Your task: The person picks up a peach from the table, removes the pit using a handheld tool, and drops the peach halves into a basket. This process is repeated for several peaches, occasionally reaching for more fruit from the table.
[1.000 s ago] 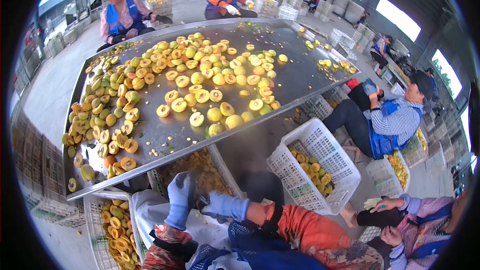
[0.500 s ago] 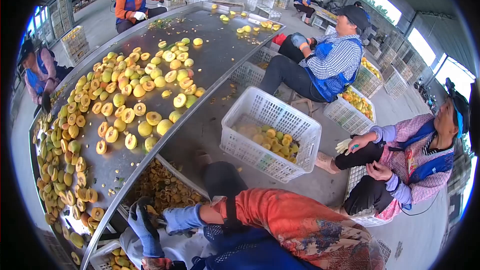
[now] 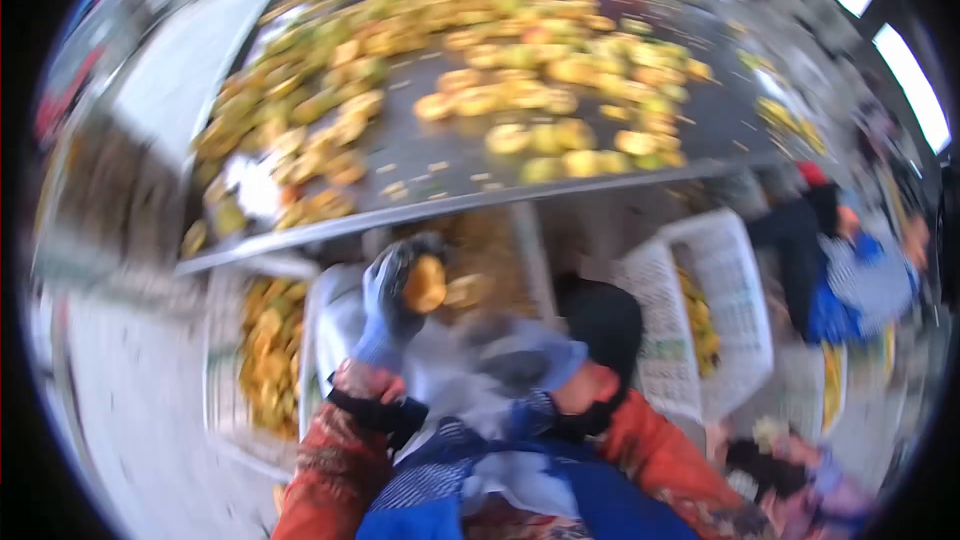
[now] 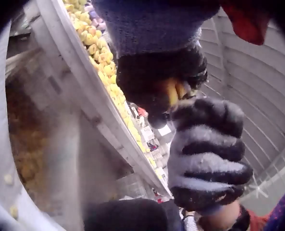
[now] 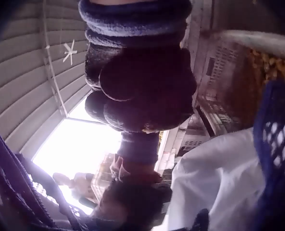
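In the head view my left hand (image 3: 390, 295), in a grey-blue glove with a dark palm, grips a yellow peach (image 3: 425, 285) below the table's near edge. The cut flesh of the peach (image 4: 173, 92) shows between the fingers in the left wrist view. My right hand (image 3: 530, 355) is blurred, to the right and a little nearer my body. The left wrist view shows its gloved fingers (image 4: 207, 154) curled into a fist, thumb side close to the peach. The fingers hide what the fist holds, and I cannot tell its kind.
Many halved peaches (image 3: 350, 70) are heaped on the metal table (image 3: 400, 155) ahead. A white crate (image 3: 310, 340) of halves stands left of my legs, and another crate (image 3: 740, 320) stands right. Fruit scraps (image 3: 480, 250) lie beneath the table edge. A seated person (image 3: 860, 280) is at the right.
My head view has swung back left and down, with blur. The left hand has risen away from the right and now shows a peach, which did not show clearly before.
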{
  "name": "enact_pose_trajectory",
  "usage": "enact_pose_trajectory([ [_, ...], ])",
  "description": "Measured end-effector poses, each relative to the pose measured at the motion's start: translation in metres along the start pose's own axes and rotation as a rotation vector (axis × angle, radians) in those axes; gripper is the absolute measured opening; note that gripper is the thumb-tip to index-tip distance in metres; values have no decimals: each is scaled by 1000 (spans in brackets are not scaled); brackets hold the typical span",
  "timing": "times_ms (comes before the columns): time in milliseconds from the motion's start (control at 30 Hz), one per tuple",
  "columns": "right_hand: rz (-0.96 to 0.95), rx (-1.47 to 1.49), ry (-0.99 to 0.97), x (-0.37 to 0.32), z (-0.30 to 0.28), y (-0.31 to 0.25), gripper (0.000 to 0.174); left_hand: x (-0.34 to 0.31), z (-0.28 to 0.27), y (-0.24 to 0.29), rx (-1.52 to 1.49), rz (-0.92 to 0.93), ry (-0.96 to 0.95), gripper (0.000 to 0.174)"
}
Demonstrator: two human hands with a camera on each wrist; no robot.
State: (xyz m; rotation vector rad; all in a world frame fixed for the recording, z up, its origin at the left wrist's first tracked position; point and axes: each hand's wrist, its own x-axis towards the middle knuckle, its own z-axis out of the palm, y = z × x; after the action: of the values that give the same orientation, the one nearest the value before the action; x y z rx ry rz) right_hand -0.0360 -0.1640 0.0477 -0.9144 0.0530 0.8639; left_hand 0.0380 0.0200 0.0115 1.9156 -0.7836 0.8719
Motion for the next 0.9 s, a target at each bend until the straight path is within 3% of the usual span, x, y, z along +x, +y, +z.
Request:
enact_pose_trajectory([
  [100,-146,75,-97,17,-42,8,26,-26,-83,-27,-409,-971,96,23],
  [133,-160,23,-86,25,-69,28,27,-34,-113,-27,-537,-1162,227,26],
  [200,53,-1507,538,48,-91,52,39,-64,-168,-53,19,-1189,-62,36],
  [233,249,-1821,567,56,-99,60,44,-57,-183,-54,402,-1044,-175,36],
  [267,253,-1765,603,61,-105,64,45,-43,-193,-56,771,-865,-282,36],
  [300,260,-1713,635,61,-95,54,46,-25,-193,-63,831,-741,-280,35],
  [367,229,-1629,654,62,-87,49,46,14,-165,-80,807,-714,-268,34],
  [400,210,-1604,659,63,-86,43,47,29,-145,-95,842,-592,-328,36],
  [500,137,-1521,706,55,-79,27,47,70,-78,-133,1074,-733,-814,71],
  [533,98,-1493,731,49,-78,24,47,50,-62,-159,1131,-541,-747,64],
  [600,49,-1453,771,41,-78,21,46,57,-44,-179,873,-759,-1093,59],
  [667,34,-1423,797,32,-79,22,43,58,-38,-178,831,-647,-1052,51],
  [733,-107,-1323,779,27,-78,27,41,68,-40,-156,865,-565,-962,46],
  [767,-182,-1272,771,27,-77,28,40,55,-45,-158,701,-493,-659,34],
  [867,-355,-1181,730,35,-68,35,38,67,-66,-98,-482,-1137,-129,34],
  [900,-357,-1223,715,36,-54,28,37,57,-66,-87,-697,-1181,-41,34],
])
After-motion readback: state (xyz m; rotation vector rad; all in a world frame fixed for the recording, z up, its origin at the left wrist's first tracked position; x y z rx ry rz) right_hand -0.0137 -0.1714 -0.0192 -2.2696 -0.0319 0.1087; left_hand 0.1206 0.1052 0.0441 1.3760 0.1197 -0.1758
